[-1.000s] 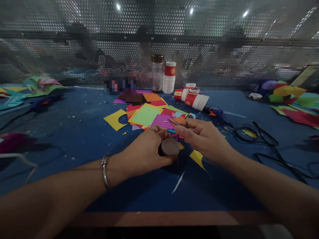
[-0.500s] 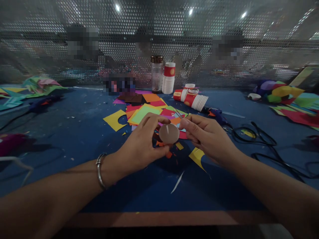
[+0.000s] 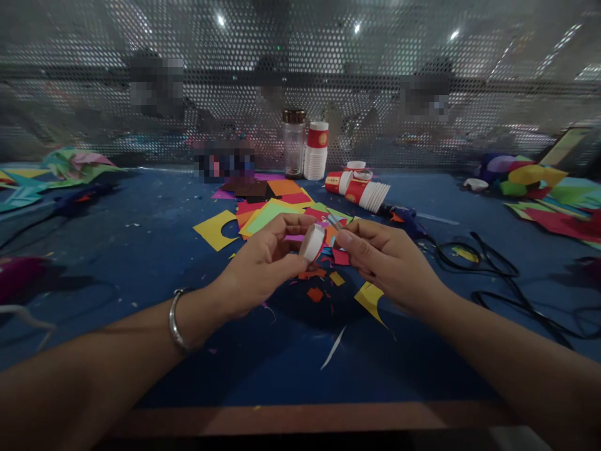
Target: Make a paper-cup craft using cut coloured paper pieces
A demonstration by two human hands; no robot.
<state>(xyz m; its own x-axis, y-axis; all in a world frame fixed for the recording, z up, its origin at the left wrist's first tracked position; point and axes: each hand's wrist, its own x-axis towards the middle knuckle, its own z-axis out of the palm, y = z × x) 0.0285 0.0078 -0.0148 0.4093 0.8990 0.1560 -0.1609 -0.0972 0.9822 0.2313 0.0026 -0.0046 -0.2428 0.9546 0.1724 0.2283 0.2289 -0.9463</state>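
Observation:
Between the thumb and fingers of my left hand (image 3: 270, 263) is a short white cup piece (image 3: 313, 243) with a red rim, tilted on its side. My right hand (image 3: 382, 254) pinches a thin metal tool (image 3: 334, 220), perhaps scissors or a blade, whose tip points up and left beside the cup piece without touching it. Under the hands lie orange scraps (image 3: 315, 294) and a yellow paper with a curved cut (image 3: 372, 300). Behind them is a pile of coloured paper (image 3: 270, 215).
A clear jar (image 3: 293, 145) and a cup stack (image 3: 316, 153) stand at the back, with red-and-white cups (image 3: 364, 190) lying beside them. At right are a glue gun (image 3: 407, 220) and black cable (image 3: 493, 266). Paper crafts (image 3: 77, 164) lie far left.
My left hand has turned the cup piece from its flat round face to its white side and red rim. My right hand has stayed nearly where it was.

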